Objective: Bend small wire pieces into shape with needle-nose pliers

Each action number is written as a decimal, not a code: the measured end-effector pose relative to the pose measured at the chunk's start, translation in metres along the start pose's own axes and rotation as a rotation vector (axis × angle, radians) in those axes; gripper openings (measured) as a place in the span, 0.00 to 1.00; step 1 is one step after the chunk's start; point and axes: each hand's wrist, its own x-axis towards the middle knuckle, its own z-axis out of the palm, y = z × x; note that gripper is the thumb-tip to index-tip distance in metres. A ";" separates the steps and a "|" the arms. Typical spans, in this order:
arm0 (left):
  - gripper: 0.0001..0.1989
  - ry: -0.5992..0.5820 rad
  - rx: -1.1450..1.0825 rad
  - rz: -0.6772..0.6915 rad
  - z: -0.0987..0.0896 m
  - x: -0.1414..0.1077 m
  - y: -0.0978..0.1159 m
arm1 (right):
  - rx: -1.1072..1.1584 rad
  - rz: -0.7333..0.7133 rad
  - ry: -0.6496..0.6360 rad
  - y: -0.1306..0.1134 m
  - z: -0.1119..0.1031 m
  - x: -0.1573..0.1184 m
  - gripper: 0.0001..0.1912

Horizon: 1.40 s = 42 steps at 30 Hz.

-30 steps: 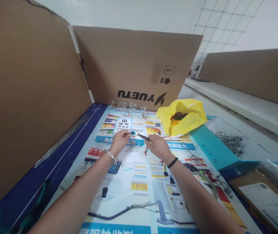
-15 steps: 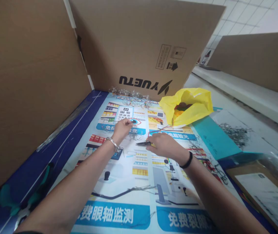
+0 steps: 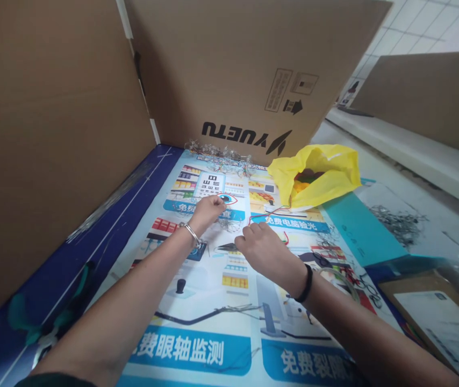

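My left hand (image 3: pixel 207 210) is closed in a pinch over the printed sheet (image 3: pixel 235 317). What lies between its fingertips is too small to make out. To its right and nearer to me, my right hand (image 3: pixel 264 250) is wrapped round a pair of pliers (image 3: pixel 227 247). Their dark pointed jaws stick out toward the left; the handles are hidden under the fist. Thin red wire (image 3: pixel 272 213) runs between the yellow bag and the area behind my right hand.
An open yellow bag (image 3: pixel 334 180) stands at the back right. Tangled wire pieces (image 3: pixel 217 152) lie along the cardboard wall (image 3: pixel 245 64). Teal-handled cutters (image 3: pixel 23 322) rest at the left. On the right are a blue-green folder (image 3: pixel 350 231), dark wire bits (image 3: pixel 399 223) and a brown package (image 3: pixel 435 317).
My right hand has come slightly nearer to me and turned, so its back covers the pliers' handles. My left hand keeps its pinch. The whole view has shifted a little.
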 end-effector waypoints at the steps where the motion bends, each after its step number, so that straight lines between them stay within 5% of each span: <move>1: 0.07 -0.007 0.002 0.003 0.000 -0.001 0.000 | -0.007 0.000 -0.005 -0.001 0.000 0.000 0.08; 14: 0.08 -0.104 0.026 0.009 -0.003 -0.002 0.004 | 0.059 0.165 0.032 0.001 0.017 -0.012 0.05; 20: 0.09 -0.124 0.049 0.027 -0.007 0.000 0.002 | 0.095 0.289 0.072 0.017 0.014 -0.015 0.12; 28: 0.10 -0.103 0.188 0.170 -0.008 0.002 0.001 | 0.100 0.369 0.120 0.028 0.023 -0.017 0.15; 37: 0.10 0.170 0.350 0.362 -0.006 -0.020 0.032 | 0.087 0.469 0.208 0.033 0.016 -0.020 0.14; 42: 0.13 -0.111 0.013 0.186 0.007 -0.036 0.050 | 0.103 0.514 0.242 0.037 0.014 -0.023 0.15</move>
